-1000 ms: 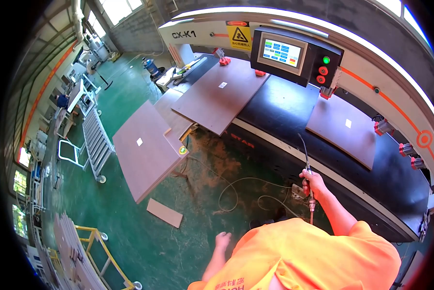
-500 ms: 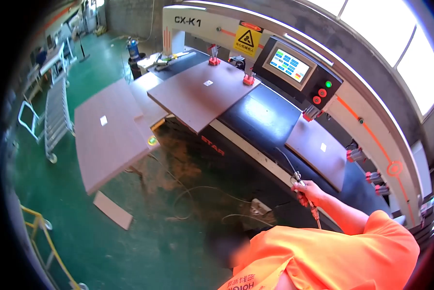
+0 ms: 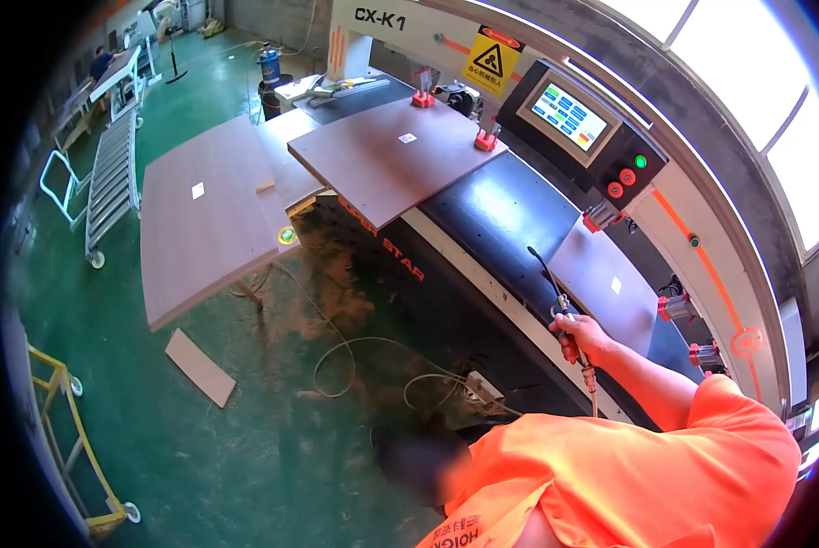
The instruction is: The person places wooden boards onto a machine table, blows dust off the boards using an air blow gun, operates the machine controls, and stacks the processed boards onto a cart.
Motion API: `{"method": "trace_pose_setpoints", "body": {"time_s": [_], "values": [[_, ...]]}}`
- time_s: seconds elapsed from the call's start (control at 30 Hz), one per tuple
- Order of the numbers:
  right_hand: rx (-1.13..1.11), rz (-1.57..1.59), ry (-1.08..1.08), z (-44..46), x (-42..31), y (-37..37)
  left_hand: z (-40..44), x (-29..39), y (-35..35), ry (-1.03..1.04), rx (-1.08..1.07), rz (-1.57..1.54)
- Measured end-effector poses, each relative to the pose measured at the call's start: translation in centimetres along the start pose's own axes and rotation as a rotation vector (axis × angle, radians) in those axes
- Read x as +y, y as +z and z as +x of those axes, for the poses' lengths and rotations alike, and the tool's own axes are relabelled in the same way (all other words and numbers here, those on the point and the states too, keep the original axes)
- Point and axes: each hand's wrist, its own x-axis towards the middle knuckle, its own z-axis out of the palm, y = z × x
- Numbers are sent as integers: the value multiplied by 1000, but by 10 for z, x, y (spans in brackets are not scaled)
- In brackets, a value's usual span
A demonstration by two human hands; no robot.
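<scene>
A person in an orange shirt (image 3: 610, 475) is in front of a long machine bed (image 3: 492, 219), seen from above. The right hand (image 3: 581, 338), near the bed's front edge, has its fingers curled around a slim air gun (image 3: 564, 303) (a blow gun, judging by its shape). The gun lies across the grip: its thin dark nozzle (image 3: 546, 267) reaches ahead of the fingers, over the bed, while its hose (image 3: 594, 400) trails below the hand, in front of the bed. Whether the nozzle touches anything is hard to tell. The left hand is out of view, so its grip cannot be told.

The gun looks light and rigid, probably smooth, with the slender nozzle its most easily bent part; the body is the sensible place to hold, leaving the hose slack. On the bed, just beyond the nozzle, lies a brown panel (image 3: 601, 260).
</scene>
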Motion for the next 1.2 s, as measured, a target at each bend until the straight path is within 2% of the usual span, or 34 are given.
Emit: {"method": "trace_pose_setpoints", "body": {"time_s": [0.2,0.5,0.6,0.7,0.8,0.93,1.03,1.2], "values": [[-44,4,-33,18,-2,-11,4,12,-7,-12,8,17],[9,43,-48,32,-3,-30,11,26,-18,-6,14,74],[94,189,-106,29,13,-62,18,35,-23,17,16,122],[265,315,-123,23,27,-111,27,46,-30,43,12,182],[527,546,-193,13,39,-164,34,55,-35,52,15,222],[691,701,-287,-14,51,-219,38,68,-35,55,8,251],[740,701,-288,-30,50,-240,43,75,-36,58,4,273],[679,623,-261,-43,40,-252,44,79,-31,56,-5,286]]}}
